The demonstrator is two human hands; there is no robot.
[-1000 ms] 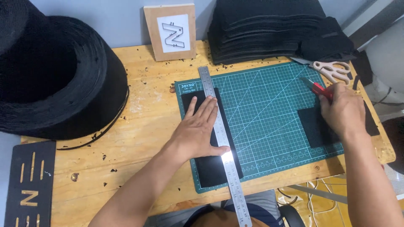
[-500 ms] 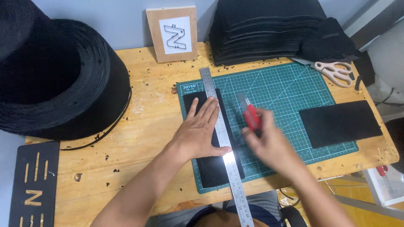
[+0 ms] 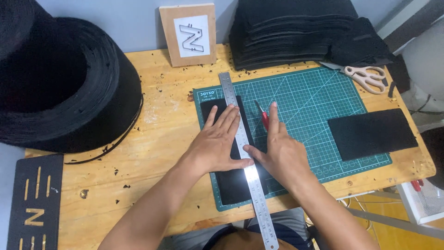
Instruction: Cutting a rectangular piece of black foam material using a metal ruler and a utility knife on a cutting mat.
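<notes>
Steel ruler (image 3: pixel 243 153) lies on the green cutting mat (image 3: pixel 319 97), its long axis running from the mat's far edge down past the near edge of the wooden table (image 3: pixel 157 120), leaning slightly so that the far end sits left of the near end. It rests on a black strip of material (image 3: pixel 227 178), whose long axis follows the same line; the strip shows mostly on the ruler's left side.

The left hand (image 3: pixel 217 141) presses flat on the strip and ruler, fingers spread and pointing away from the person, thumb stretched across the ruler's edge; it grips nothing. The right hand (image 3: pixel 280 153) lies just right of the ruler with its fingers closed around a red-handled knife (image 3: pixel 263 118), index finger stretched forward alongside. The knife's long axis runs nearly parallel to the ruler, its tip pointing away from the person and slightly left, close to the ruler's right edge; whether the tip touches the mat cannot be told.

Farther right on the mat lies a separate black rectangle (image 3: pixel 372 134). Scissors (image 3: pixel 365 76) with pale handles rest at the mat's far right corner. Behind the mat sits a stack of black sheets (image 3: pixel 296 32), and a small wooden plaque (image 3: pixel 188 34) leans against the wall. A large black roll (image 3: pixel 60 83) fills the table's left side, and a dark stencil plate (image 3: pixel 34 203) lies at the near left.
</notes>
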